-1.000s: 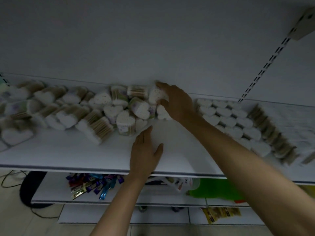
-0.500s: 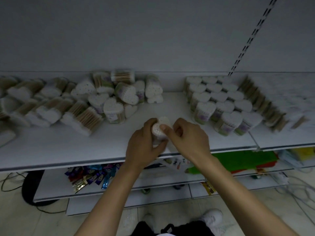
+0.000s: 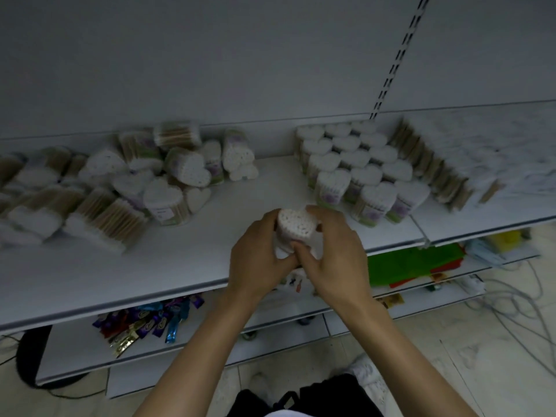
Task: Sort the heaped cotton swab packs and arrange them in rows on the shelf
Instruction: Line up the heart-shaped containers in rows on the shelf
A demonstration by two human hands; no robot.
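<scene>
A heart-shaped pack of cotton swabs (image 3: 294,227) is held over the front of the white shelf (image 3: 120,266), its white tips facing up. My left hand (image 3: 255,263) grips its left side and my right hand (image 3: 334,260) grips its right side and front. A loose heap of heart-shaped packs (image 3: 168,179) lies at the shelf's left and middle. To the right, upright heart-shaped packs stand in neat rows (image 3: 358,170).
Flat swab packs (image 3: 436,170) lean in a row right of the sorted hearts. Bagged swab packs (image 3: 99,215) sprawl at the left. A lower shelf holds coloured sachets (image 3: 147,323) and green and red items (image 3: 415,263). Cables (image 3: 517,299) trail on the floor.
My right hand took a pack from the heap at the back and brought it to the shelf's front. My left hand lifted off the shelf and joined it on the pack.
</scene>
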